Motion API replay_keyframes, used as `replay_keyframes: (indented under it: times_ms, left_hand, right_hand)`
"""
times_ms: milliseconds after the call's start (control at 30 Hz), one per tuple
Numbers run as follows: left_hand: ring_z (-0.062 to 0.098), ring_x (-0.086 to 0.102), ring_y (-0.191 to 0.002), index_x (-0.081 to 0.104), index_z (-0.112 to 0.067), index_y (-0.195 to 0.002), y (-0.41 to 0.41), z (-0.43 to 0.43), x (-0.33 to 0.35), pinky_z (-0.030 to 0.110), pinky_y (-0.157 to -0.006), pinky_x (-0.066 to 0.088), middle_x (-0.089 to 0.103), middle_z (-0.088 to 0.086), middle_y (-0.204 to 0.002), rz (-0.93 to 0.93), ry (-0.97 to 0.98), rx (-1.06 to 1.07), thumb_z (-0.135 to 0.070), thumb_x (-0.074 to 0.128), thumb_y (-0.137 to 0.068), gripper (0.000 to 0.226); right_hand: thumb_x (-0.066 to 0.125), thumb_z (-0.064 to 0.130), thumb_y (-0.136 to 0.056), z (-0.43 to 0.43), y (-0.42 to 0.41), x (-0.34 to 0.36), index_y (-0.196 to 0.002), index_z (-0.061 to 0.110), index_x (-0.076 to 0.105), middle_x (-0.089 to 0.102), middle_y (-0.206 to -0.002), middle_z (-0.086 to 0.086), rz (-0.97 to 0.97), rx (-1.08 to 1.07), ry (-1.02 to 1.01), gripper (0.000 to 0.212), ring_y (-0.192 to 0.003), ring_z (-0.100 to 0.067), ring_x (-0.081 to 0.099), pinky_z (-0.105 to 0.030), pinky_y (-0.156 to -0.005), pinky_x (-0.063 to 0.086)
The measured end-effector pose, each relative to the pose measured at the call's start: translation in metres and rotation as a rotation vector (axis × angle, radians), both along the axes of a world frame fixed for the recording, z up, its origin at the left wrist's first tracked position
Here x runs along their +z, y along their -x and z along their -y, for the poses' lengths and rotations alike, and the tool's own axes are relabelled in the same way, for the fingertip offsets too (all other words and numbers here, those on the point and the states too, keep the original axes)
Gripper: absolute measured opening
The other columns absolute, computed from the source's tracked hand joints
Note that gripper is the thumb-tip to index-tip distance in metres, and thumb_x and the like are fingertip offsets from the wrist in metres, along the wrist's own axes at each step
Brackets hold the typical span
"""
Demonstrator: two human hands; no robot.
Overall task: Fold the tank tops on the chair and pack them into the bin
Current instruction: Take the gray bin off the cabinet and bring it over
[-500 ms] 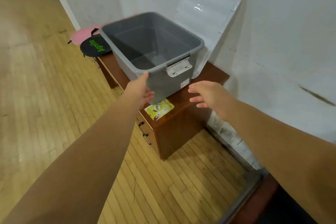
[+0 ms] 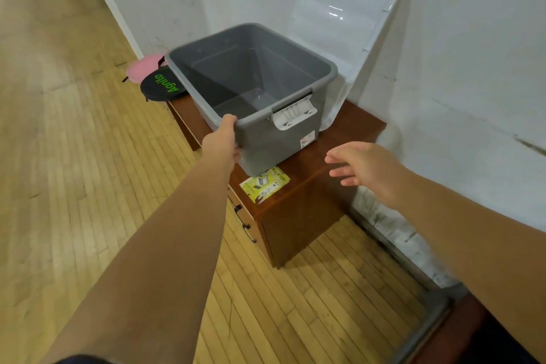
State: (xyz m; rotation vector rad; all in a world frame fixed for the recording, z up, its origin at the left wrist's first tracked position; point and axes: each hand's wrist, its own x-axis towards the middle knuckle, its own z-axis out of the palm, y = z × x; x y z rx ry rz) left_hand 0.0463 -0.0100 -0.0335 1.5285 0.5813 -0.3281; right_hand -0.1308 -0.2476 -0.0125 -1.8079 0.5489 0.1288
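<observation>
Head view: empty bin on cabinet; my left hand grips its near corner rim, right hand spread above cabinet, touching nothing. Rigid, probably light plastic; I'd lift by the rim.

The grey rectangular plastic bin is showing one even mid-grey, with its ribbed plastic latch showing off-white. The rectangular wooden cabinet is showing a deep red-brown, and its flat paper label is showing yellow with black print. The round black cushion is displaying green lettering, the round pink cushion is showing plain pink, and the strip-wood floor is running in pale honey bands.
</observation>
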Motion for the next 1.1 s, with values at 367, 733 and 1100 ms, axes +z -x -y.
replay_keyframes:
  times_ms: [367, 733, 1100]
  left_hand:
    - [0.038, 0.073, -0.100, 0.054, -0.010, -0.119, 0.081, -0.055, 0.030, 0.051, -0.083, 0.067, 0.065, 0.019, -0.118, -0.049, 0.045, 0.026, -0.006, 0.057, -0.090, 0.029]
    - [0.043, 0.076, -0.090, 0.055, -0.004, -0.114, 0.194, -0.139, 0.020, 0.052, -0.080, 0.067, 0.066, 0.022, -0.111, -0.152, -0.128, 0.088, -0.003, 0.052, -0.084, 0.030]
    - [0.032, 0.073, -0.098, 0.053, -0.026, -0.131, 0.303, -0.238, 0.006, 0.048, -0.076, 0.068, 0.065, 0.008, -0.115, -0.064, -0.391, -0.133, -0.032, 0.064, -0.105, 0.029]
  right_hand:
    - [0.062, 0.052, -0.102, 0.009, -0.006, 0.003, -0.146, 0.015, 0.057, 0.065, -0.136, 0.000, -0.040, -0.222, -0.250, 0.058, -0.117, -0.025, 0.068, -0.048, -0.107, 0.054]
    - [0.081, 0.040, -0.086, -0.032, 0.023, -0.004, -0.129, 0.019, 0.066, 0.069, -0.120, -0.010, -0.172, -0.396, -0.135, 0.049, -0.105, -0.032, 0.069, -0.047, -0.086, 0.064]
    - [0.073, 0.028, -0.088, -0.110, 0.085, -0.019, -0.106, 0.032, 0.074, 0.074, -0.106, -0.001, -0.046, -0.190, -0.047, 0.019, -0.102, -0.028, 0.070, -0.047, -0.087, 0.062]
